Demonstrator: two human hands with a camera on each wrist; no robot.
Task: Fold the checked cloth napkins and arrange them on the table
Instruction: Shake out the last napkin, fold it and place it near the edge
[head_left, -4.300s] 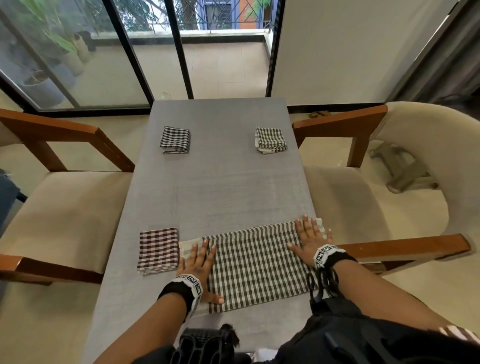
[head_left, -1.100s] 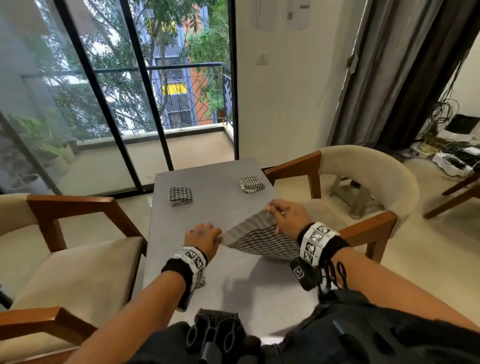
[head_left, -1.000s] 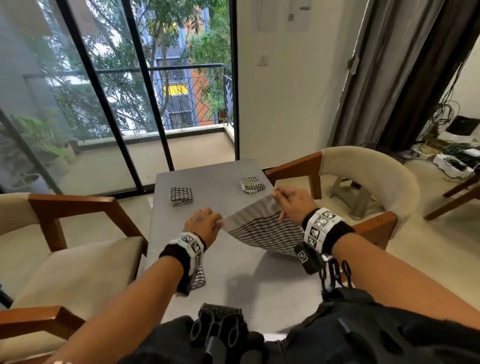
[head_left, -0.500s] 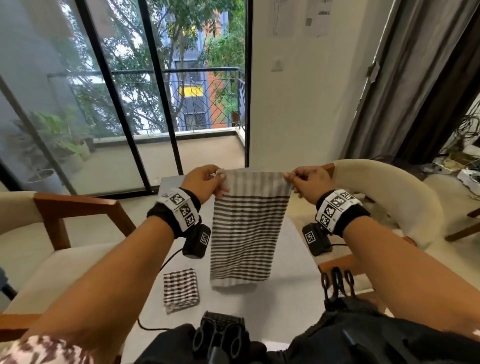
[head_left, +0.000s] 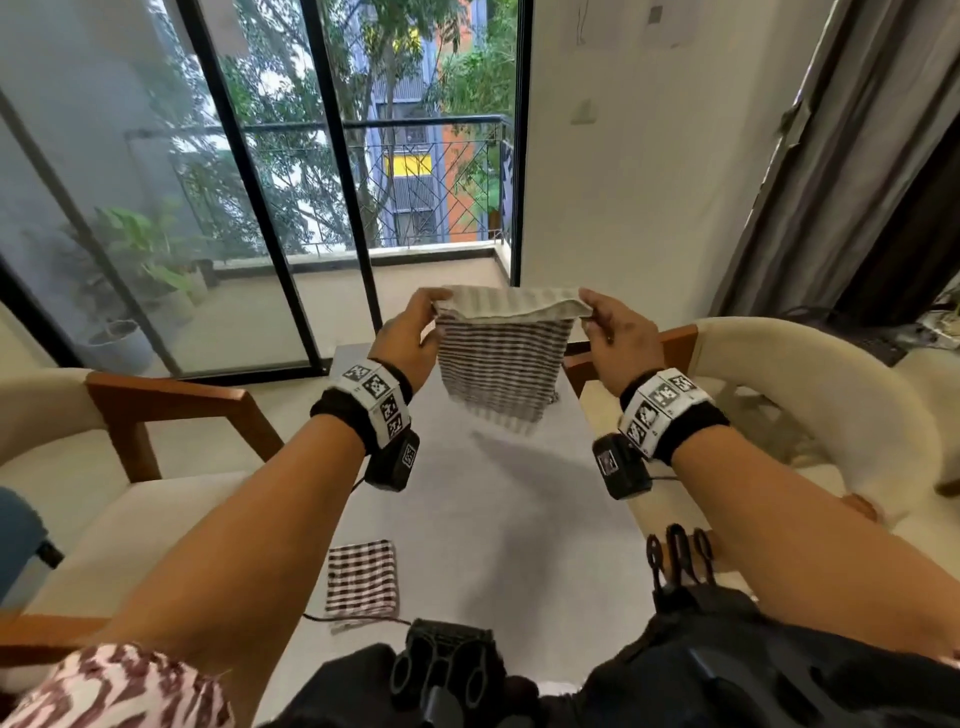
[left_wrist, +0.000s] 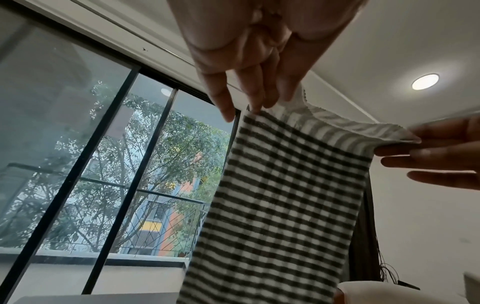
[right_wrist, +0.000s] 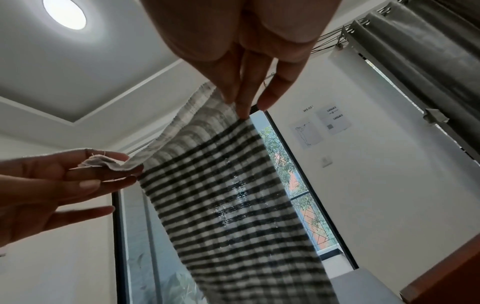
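A black-and-white checked napkin (head_left: 501, 358) hangs in the air above the grey table (head_left: 498, 519), folded lengthwise. My left hand (head_left: 415, 325) pinches its top left corner and my right hand (head_left: 608, 325) pinches its top right corner. The top edge droops slightly between them. From the left wrist view the napkin (left_wrist: 280, 195) drops down from my left hand (left_wrist: 249, 86). The right wrist view has the napkin (right_wrist: 228, 185) under my right hand (right_wrist: 244, 82). A folded red-checked napkin (head_left: 362, 578) lies flat near the table's front left.
Cream chairs with wooden arms stand on the left (head_left: 171, 405) and on the right (head_left: 810, 395) of the table. Glass balcony doors (head_left: 260, 182) rise behind it. Dark curtains (head_left: 857, 182) hang at the right. The held napkin hides the table's far end.
Both hands lifted the napkin off the table and held it hanging. Since half a second ago its lower end has swung away and up, so it looks shorter.
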